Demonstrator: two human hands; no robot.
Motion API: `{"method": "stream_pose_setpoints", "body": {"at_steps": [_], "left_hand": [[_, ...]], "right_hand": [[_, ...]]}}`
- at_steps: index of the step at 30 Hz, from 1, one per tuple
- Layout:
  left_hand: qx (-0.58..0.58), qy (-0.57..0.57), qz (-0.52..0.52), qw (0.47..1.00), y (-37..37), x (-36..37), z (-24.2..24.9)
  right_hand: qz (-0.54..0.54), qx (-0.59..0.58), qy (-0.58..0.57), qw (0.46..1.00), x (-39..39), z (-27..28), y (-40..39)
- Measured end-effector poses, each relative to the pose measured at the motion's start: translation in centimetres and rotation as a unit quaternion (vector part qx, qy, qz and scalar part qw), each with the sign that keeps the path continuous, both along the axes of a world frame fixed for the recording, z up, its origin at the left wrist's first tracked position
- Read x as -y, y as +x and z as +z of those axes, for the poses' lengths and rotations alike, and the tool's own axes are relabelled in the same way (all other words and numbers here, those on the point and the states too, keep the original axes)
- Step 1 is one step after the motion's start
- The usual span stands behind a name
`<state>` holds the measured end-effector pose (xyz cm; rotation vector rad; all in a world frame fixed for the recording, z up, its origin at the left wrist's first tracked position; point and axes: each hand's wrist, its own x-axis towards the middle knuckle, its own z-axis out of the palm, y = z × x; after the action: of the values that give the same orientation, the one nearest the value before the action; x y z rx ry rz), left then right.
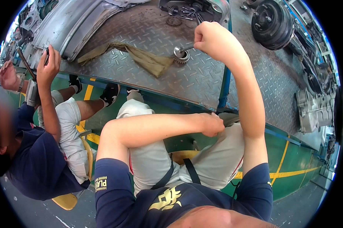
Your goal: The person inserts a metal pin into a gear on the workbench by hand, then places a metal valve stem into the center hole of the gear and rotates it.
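Right hand (210, 37) fisted, fingers closed around a tool (182, 49) whose shaft runs left and slightly down to a round head on a gear (182, 57) on the bench (148, 30). Left hand (213, 124) rests curled at the bench edge, empty as far as seen. Tool grip hidden inside fist; tool type unclear.

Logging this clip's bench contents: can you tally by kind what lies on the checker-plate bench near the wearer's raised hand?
Metal tool gripped in the right hand, its rounded end on the gear: 1
Toothed gear ring: 1
Olive cloth: 1
Black wheel drum: 1
Grey metal housing: 1
Total: 5
The left hand rests at the bench edge.
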<state>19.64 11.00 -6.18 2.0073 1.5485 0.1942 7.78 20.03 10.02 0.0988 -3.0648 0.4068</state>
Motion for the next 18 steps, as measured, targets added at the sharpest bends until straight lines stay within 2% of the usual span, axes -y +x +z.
{"method": "stream_pose_setpoints", "body": {"at_steps": [3,7,8,11,12,15,18], "left_hand": [[0.001,0.007,-0.002,1.0,0.0,0.0,0.0],[-0.016,0.003,-0.012,1.0,-0.1,0.0,0.5],[-0.021,0.0,-0.015,1.0,-0.1,0.0,0.6],[-0.001,-0.004,-0.002,1.0,-0.1,0.3,0.6],[0.005,-0.001,0.001,1.0,-0.1,0.3,0.5],[0.011,0.002,0.003,1.0,-0.1,0.4,0.3],[0.004,0.001,-0.002,1.0,-0.1,0.5,0.6]], "right_hand": [[0.087,-0.041,-0.051,0.994,1.5,-0.2,0.5],[0.125,-0.069,-0.065,0.988,3.0,-1.0,-0.1],[0.112,-0.087,-0.066,0.988,3.1,-1.4,-0.5],[0.057,-0.041,-0.149,0.986,2.9,-1.8,-2.3],[0.074,-0.113,-0.131,0.982,2.3,-2.7,-2.9],[0.006,-0.152,-0.095,0.984,1.0,-4.1,-3.9],[0.015,-0.12,-0.125,0.985,-1.0,-3.8,-4.0]]}}
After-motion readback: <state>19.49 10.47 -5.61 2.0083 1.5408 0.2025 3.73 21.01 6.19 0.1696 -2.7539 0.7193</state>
